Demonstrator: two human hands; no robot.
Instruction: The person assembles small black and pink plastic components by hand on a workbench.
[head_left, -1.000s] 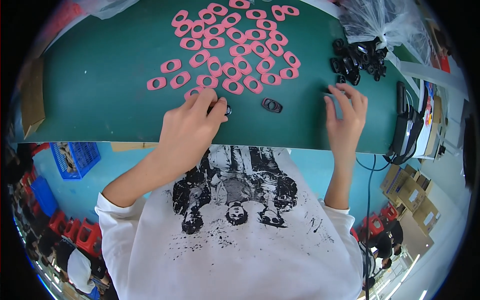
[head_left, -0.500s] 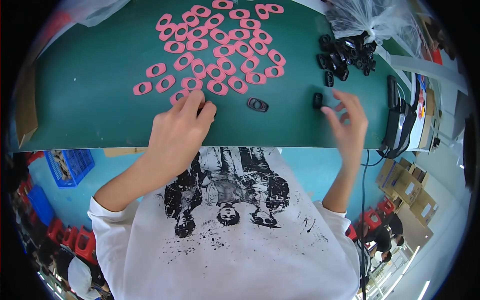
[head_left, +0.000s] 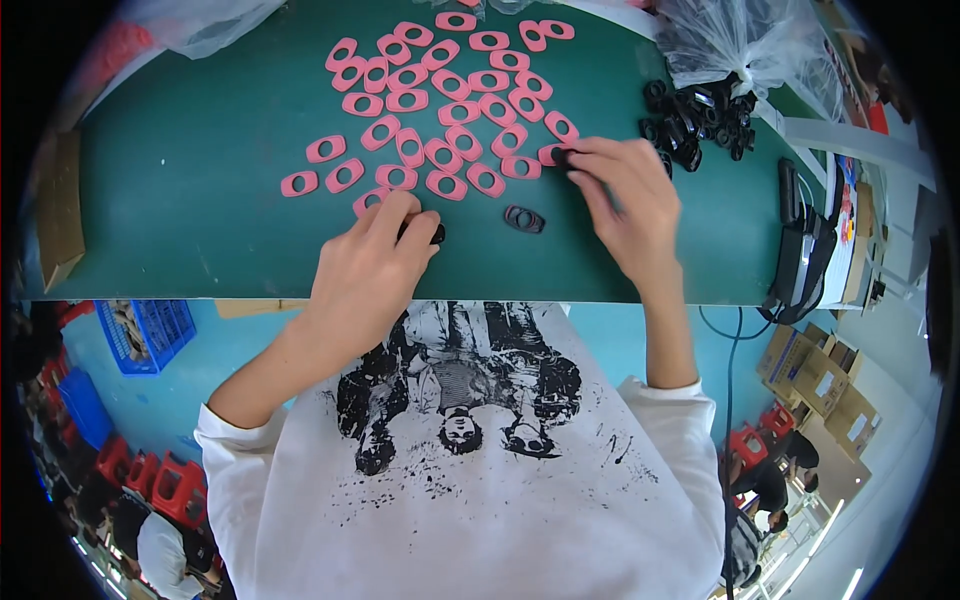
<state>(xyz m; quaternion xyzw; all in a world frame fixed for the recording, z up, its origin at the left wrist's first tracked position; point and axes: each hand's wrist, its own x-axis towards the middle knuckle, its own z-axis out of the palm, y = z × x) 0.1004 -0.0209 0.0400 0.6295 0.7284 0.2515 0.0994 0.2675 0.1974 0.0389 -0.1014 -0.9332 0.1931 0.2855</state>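
Observation:
My left hand [head_left: 370,255] rests low over the table, its fingers closed on a black part [head_left: 437,234] that is mostly hidden beneath them. Between the thumb and fingers of my right hand [head_left: 637,205] is a small black plastic piece [head_left: 566,158], held above the right edge of the pink pieces. Many flat pink pieces [head_left: 446,185], each with a round hole, lie spread over the table beyond my hands. A dark oval part with a ring-shaped opening [head_left: 524,219] sits alone between my two hands.
Black parts [head_left: 695,125] are heaped at the right, beside a clear plastic bag [head_left: 745,50]. A black device with a cable [head_left: 795,250] lies along the right edge of the green table [head_left: 180,220]. A cardboard piece [head_left: 60,210] stands at the left edge.
My right hand has picked up the small black piece from the table and moved left with it, toward the pink pieces. My left hand has stayed nearly in place.

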